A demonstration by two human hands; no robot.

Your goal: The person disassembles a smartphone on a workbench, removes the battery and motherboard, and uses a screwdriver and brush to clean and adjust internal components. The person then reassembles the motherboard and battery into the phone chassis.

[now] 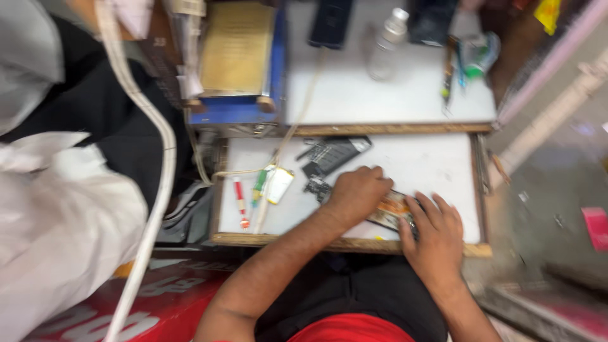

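Both my hands rest on an opened phone (391, 209) lying on a white pull-out tray (430, 164). My left hand (356, 192) is curled over the phone's left end, fingers closed on it. My right hand (436, 235) presses flat on its right end, fingers spread. The phone shows orange and dark inner parts between my hands. The frame is blurred, so finer detail is hidden.
A black phone panel (335, 155) lies behind my left hand. Two screwdrivers, red (240, 202) and green (259, 185), and a small white pack (278, 183) sit at the tray's left. On the upper shelf stand a clear bottle (386, 44), tools (451, 69), a blue box (237, 57).
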